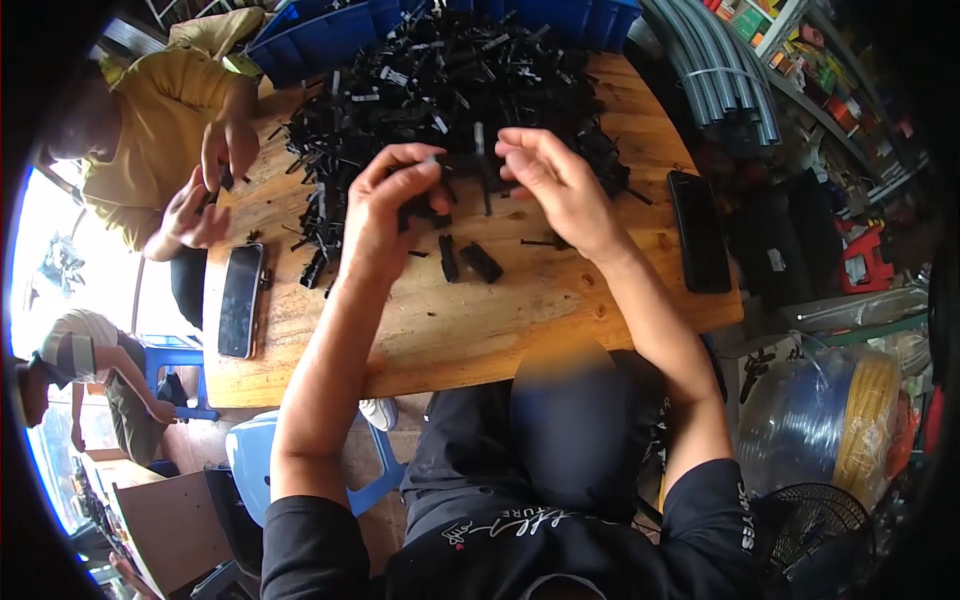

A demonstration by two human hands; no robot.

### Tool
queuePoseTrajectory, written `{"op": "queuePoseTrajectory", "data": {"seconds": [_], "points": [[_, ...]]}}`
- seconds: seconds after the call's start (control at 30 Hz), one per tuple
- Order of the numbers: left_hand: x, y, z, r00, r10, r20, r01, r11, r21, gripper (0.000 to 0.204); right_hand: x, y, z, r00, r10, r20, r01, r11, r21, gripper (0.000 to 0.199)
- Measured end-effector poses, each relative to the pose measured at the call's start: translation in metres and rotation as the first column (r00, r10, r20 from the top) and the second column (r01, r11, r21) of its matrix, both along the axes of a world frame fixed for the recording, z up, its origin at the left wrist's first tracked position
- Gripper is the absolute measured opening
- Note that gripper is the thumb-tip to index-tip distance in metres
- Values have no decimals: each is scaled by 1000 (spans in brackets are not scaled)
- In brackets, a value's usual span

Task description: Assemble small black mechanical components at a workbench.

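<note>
My left hand (pixel 395 188) is closed, thumb against curled fingers, on a small black plastic part (pixel 462 163) at the pile's near edge. The part reaches across toward my right hand (pixel 555 180), whose thumb and fingers are pinched together; what lies between those fingertips is too small and blurred to make out. A thin piece with a grey end (pixel 480 140) stands out between the hands. Below them, two short black blocks (pixel 482 262) lie on the wood. Beyond both hands spreads a large heap of black plastic parts (pixel 450 75), some with whitish pieces.
The wooden table (pixel 480 335) carries one phone (pixel 241 300) at left and another (pixel 700 230) at right. Blue bins (pixel 330 40) line its far side. A person in yellow (pixel 160 110) handles small parts at the left. Grey coiled tubing (pixel 715 75) is at the far right.
</note>
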State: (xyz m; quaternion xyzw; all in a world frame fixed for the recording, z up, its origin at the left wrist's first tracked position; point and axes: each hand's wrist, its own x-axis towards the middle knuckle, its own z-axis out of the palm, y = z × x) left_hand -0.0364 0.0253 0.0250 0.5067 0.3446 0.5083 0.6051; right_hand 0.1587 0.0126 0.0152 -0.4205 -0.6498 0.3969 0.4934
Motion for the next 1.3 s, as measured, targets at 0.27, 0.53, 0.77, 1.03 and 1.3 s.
{"op": "queuePoseTrajectory", "data": {"seconds": [0.27,0.53,0.77,1.03,1.3], "points": [[13,-12,-32,995,-95,42,96,995,-36,24,-7,-15,-6,961,-65,-268,59,998,-28,27],[8,-20,-31,997,-76,33,77,997,-31,20,-16,-22,3,993,-29,-111,46,987,151,20],[13,-20,-24,972,157,-175,-87,932,352,25,-13,-19,10,990,85,-108,-69,987,147,7],[11,-22,-21,929,278,-244,-92,813,575,22,-7,-14,3,958,204,-203,-222,973,-68,9],[17,-30,-21,875,391,-285,-35,639,768,23,0,-10,-12,797,182,-576,-457,804,-379,8]]}}
